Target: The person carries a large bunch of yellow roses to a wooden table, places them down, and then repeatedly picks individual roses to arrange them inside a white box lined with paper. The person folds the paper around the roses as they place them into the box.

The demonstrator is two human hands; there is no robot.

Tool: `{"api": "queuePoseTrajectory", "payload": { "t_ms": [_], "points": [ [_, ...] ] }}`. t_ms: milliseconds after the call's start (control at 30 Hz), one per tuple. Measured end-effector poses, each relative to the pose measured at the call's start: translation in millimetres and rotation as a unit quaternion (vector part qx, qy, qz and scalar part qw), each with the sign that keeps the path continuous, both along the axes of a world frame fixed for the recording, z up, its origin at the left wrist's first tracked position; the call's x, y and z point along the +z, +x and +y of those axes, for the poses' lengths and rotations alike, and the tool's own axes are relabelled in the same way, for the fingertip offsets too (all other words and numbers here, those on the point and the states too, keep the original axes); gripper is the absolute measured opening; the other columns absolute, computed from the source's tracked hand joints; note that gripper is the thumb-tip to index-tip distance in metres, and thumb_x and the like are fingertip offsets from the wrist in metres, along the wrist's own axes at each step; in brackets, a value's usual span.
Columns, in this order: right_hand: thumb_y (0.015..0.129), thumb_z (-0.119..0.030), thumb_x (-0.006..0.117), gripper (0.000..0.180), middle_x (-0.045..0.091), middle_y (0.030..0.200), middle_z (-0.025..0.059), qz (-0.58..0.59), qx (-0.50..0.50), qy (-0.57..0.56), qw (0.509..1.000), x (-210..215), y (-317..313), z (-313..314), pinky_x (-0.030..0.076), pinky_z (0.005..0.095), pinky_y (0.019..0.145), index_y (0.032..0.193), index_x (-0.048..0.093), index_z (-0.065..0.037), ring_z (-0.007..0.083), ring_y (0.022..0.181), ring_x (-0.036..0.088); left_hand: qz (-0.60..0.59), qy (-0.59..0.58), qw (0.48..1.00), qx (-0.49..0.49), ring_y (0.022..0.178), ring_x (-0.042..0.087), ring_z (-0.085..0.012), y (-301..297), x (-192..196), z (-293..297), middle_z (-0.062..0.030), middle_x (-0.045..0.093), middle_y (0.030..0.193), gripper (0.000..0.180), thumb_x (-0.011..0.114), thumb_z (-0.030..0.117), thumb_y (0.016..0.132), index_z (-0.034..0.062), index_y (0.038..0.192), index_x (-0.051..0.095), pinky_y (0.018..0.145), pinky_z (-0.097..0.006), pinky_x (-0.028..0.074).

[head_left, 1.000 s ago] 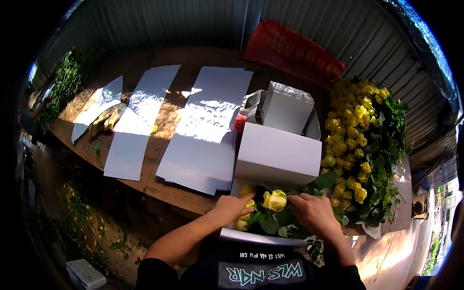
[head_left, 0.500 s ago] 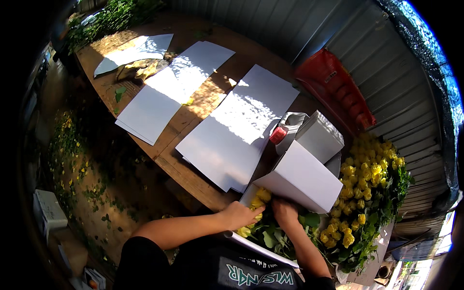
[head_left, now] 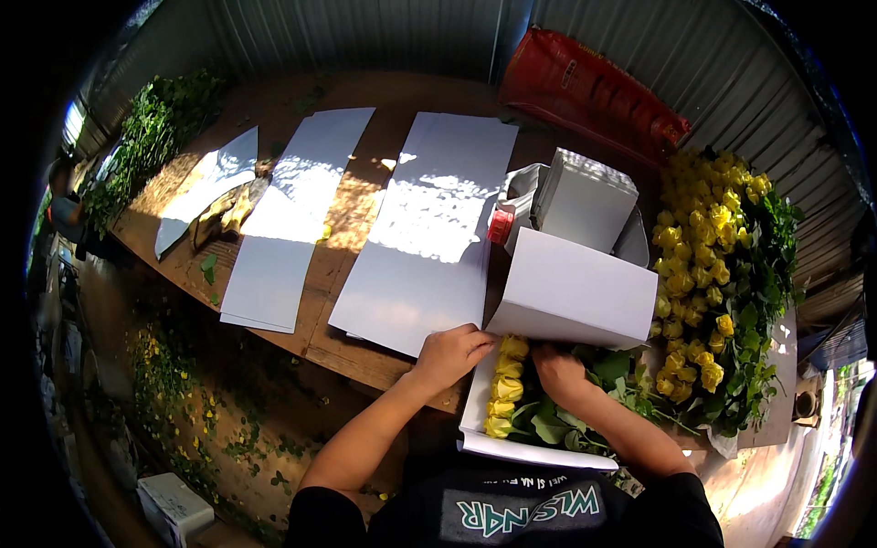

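Several yellow roses (head_left: pixel 505 395) lie in a row on a white paper sheet (head_left: pixel 474 411) in front of me, heads to the left, green leaves (head_left: pixel 551 426) to the right. My left hand (head_left: pixel 449 356) is closed at the sheet's upper left edge, fingers pinched together beside the topmost rose. Over the leaves and stems, my right hand (head_left: pixel 560 374) reaches in just right of the rose heads. Its fingertips are hidden among the foliage and below a raised white sheet (head_left: pixel 577 285), which stands folded up behind the roses.
Flat white sheets (head_left: pixel 411 274) and more sheets (head_left: pixel 274 256) lie on the wooden table (head_left: pixel 315 342). Behind the folded sheet are a grey box-shaped block (head_left: pixel 589 196) and a red-capped jug (head_left: pixel 517 196). A large pile of yellow roses (head_left: pixel 699 247) fills the right. A red bag (head_left: pixel 594 96) leans against the metal wall.
My view has turned, so the table appears shifted. My left hand has moved off the rose heads to the sheet's edge, leaving the row uncovered. The right hand stays among the leaves.
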State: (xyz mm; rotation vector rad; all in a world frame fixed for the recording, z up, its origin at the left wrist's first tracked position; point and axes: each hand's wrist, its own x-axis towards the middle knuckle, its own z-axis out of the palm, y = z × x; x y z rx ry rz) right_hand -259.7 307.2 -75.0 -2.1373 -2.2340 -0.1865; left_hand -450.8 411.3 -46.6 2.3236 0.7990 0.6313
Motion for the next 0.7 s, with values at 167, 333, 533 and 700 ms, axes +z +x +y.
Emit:
{"api": "queuePoseTrajectory", "payload": {
  "t_ms": [167, 333, 533, 700],
  "points": [
    [0.072, -0.011, 0.047, 0.013, 0.052, 0.077, 0.0086, 0.020, 0.005, 0.011, 1.000, 3.1, 9.2, 6.5, 0.047, 0.0350, 0.041, 0.083, 0.054, -0.010, 0.0220, 0.053, 0.057, -0.017, -0.029, 0.991, -0.133, 0.087, 0.056, -0.0173, 36.8, -13.5, 2.6, 0.0009, 0.059, 0.098, 0.017, 0.059, 0.020, 0.074, 0.0186, 0.090, 0.064, 0.072, -0.028, 0.046],
    [0.073, -0.008, 0.045, 0.018, 0.052, 0.080, 0.0106, 0.077, -0.011, -0.043, 0.996, 15.4, 15.1, 9.4, 0.049, 0.0354, 0.046, 0.089, 0.054, -0.009, 0.0238, 0.058, 0.058, -0.017, -0.026, 0.984, -0.173, 0.091, 0.055, -0.0170, 48.4, -21.2, 11.7, 0.0020, 0.056, 0.104, 0.017, 0.060, 0.022, 0.073, 0.0181, 0.089, 0.065, 0.075, -0.029, 0.046],
    [0.076, -0.018, 0.051, 0.019, 0.054, 0.080, 0.0106, 0.118, 0.134, -0.062, 0.982, 80.2, 8.6, -3.3, 0.047, 0.0331, 0.053, 0.088, 0.054, -0.004, 0.0260, 0.067, 0.058, 0.018, -0.056, 0.988, -0.140, 0.086, 0.057, -0.0171, 54.8, -15.4, 12.3, 0.0038, 0.055, 0.104, 0.019, 0.061, 0.027, 0.072, 0.0188, 0.088, 0.064, 0.073, -0.029, 0.047],
    [0.077, -0.020, 0.051, 0.022, 0.054, 0.083, 0.0134, 0.091, 0.112, -0.269, 0.952, 77.7, 0.0, -20.4, 0.048, 0.0337, 0.056, 0.085, 0.056, 0.000, 0.0287, 0.072, 0.057, 0.016, -0.059, 0.985, -0.161, 0.085, 0.057, -0.0181, 51.3, -7.6, 12.5, 0.0031, 0.052, 0.106, 0.025, 0.065, 0.030, 0.067, 0.0169, 0.088, 0.064, 0.072, -0.030, 0.047]
  ]
}}
